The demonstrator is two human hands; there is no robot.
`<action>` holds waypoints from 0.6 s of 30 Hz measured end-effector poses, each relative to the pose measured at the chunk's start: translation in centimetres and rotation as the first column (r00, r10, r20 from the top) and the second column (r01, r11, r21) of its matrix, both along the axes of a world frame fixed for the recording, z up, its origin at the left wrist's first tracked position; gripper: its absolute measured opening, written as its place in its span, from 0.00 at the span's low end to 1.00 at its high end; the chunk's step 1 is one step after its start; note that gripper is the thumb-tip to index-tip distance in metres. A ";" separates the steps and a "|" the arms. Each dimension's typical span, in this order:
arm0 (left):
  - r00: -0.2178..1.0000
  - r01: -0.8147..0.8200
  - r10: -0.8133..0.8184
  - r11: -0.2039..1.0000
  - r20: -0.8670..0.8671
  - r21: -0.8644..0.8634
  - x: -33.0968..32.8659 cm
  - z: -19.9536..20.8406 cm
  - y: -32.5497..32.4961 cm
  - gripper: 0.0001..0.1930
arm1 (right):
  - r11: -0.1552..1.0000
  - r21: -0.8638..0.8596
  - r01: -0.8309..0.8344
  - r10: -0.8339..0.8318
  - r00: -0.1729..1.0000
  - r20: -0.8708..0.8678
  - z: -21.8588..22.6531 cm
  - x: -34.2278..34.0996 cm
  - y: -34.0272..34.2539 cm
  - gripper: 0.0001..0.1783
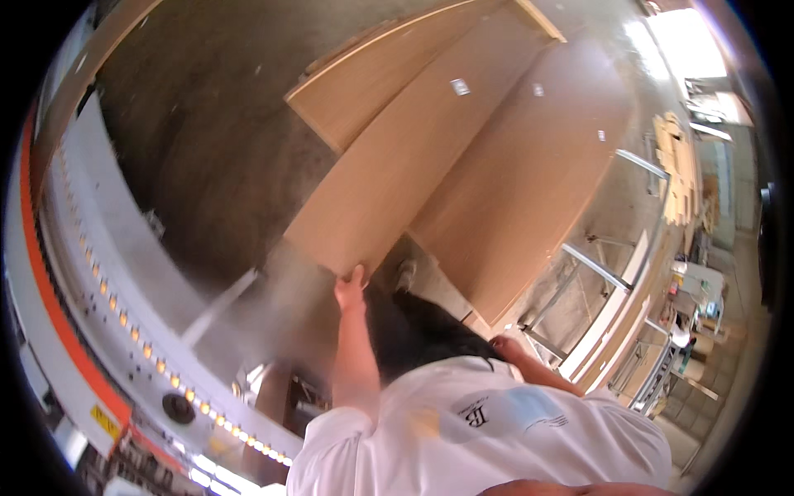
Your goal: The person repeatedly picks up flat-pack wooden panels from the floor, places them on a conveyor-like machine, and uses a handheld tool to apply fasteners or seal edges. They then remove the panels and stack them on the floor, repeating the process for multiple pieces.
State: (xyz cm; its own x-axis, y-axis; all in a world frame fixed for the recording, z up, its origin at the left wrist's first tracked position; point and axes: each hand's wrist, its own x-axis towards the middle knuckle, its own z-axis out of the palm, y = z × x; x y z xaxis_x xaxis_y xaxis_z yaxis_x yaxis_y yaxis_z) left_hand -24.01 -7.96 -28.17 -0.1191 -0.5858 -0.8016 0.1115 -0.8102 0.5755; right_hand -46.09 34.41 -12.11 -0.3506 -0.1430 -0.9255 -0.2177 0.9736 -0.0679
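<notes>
My left hand (351,285) is closed on the near end of a long brown wood panel (397,169), with the thumb on top and the fingers hidden underneath. The panel stretches away from me and overlaps its neighbours. To its right lies a wider brown panel (529,165) with small white labels, and to its left, farther off, a shorter brown panel (372,95). Beside my dark trousers hangs my right hand (503,344), low and apart from the panels; its fingers are small and mostly hidden.
A long machine (124,273) with an orange stripe and a row of yellowish rollers curves along the left. On the right stands a metal frame rack (595,266), with stacked light wood strips (676,169) behind it. Dark concrete floor (207,107) shows at the far left.
</notes>
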 end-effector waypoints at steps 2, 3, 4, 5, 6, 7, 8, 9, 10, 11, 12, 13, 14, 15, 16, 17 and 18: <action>1.000 -0.009 0.008 0.999 0.028 0.036 2.6 0.8 2.5 0.26 | 0.970 -0.164 -0.178 0.188 0.981 0.047 -2.6 -2.8 -0.1 0.15; 0.998 -0.019 0.017 0.999 0.061 0.042 4.7 0.6 3.4 0.26 | 0.988 -0.118 0.100 -0.092 0.993 0.071 -2.1 -3.3 -3.1 0.14; 0.996 -0.026 0.022 0.998 0.083 0.050 6.4 0.4 4.3 0.27 | 0.974 -0.068 0.217 -0.213 0.975 0.060 -1.6 -4.0 -6.1 0.13; 0.994 -0.037 0.030 0.997 0.102 0.061 7.9 0.5 5.3 0.27 | 0.961 -0.096 0.258 -0.251 0.965 0.078 -2.5 -5.3 -7.2 0.12; 0.986 -0.042 0.028 0.995 0.167 0.085 9.7 0.7 6.0 0.27 | 0.944 -0.148 0.295 -0.287 0.955 0.076 -3.7 -6.2 -8.1 0.12; 0.973 -0.049 0.023 0.993 0.230 0.108 11.7 0.9 6.3 0.27 | 0.922 -0.201 0.333 -0.324 0.943 0.077 -4.9 -6.7 -9.2 0.11; 0.956 -0.062 0.022 0.990 0.292 0.127 13.8 1.1 6.6 0.27 | 0.924 -0.199 0.326 -0.313 0.945 0.094 -5.2 -7.1 -11.2 0.11; 0.952 -0.136 0.084 0.978 0.293 0.158 15.7 1.7 7.1 0.26 | 0.925 -0.201 0.321 -0.305 0.946 0.111 -4.8 -7.1 -13.9 0.11; 0.938 -0.177 0.125 0.975 0.324 0.135 18.5 0.4 8.0 0.24 | 0.924 -0.203 0.324 -0.304 0.944 0.125 -4.5 -6.6 -16.4 0.11; 0.924 -0.202 0.150 0.972 0.352 0.118 21.5 -1.2 9.0 0.23 | 0.920 -0.238 0.312 -0.283 0.948 0.148 -4.6 -5.9 -17.8 0.12; 0.910 -0.231 0.181 0.968 0.373 0.095 24.0 -1.5 9.5 0.21 | 0.913 -0.272 0.304 -0.268 0.950 0.161 -4.9 -5.4 -18.8 0.13; 0.900 -0.256 0.209 0.964 0.382 0.076 25.9 -1.7 10.1 0.19 | 0.905 -0.309 0.293 -0.254 0.954 0.162 -5.0 -5.1 -19.6 0.14; 0.884 -0.340 0.317 0.940 0.343 0.008 27.1 -1.4 10.4 0.17 | 0.925 -0.280 0.256 -0.220 0.963 0.155 -5.5 -4.6 -19.8 0.15; 0.814 -0.233 0.109 0.961 0.570 0.149 28.4 -0.4 9.6 0.14 | 0.945 -0.253 0.208 -0.177 0.974 0.141 -6.3 -4.5 -20.4 0.15; 0.797 -0.523 0.469 0.851 0.380 0.048 31.1 -3.5 11.5 0.12 | 0.939 -0.283 0.195 -0.151 0.974 0.171 -6.1 -4.1 -20.6 0.16; 0.795 -0.400 0.387 0.913 0.467 -0.078 34.2 -6.5 12.5 0.14 | 0.930 -0.313 0.195 -0.136 0.970 0.202 -5.8 -3.5 -20.3 0.16; 0.754 -0.276 0.336 0.942 0.564 -0.191 34.4 -6.0 11.7 0.15 | 0.942 -0.296 0.160 -0.102 0.974 0.201 -5.7 -3.6 -20.6 0.15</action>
State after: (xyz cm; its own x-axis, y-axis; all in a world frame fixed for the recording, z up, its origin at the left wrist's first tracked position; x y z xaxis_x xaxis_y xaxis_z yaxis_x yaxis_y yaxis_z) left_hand 10.41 3.74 -34.18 0.5493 -0.5824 -0.5993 -0.0348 -0.7325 0.6799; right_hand -49.65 13.84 -17.86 -0.2173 -0.3958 -0.8923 -0.0456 0.9172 -0.3957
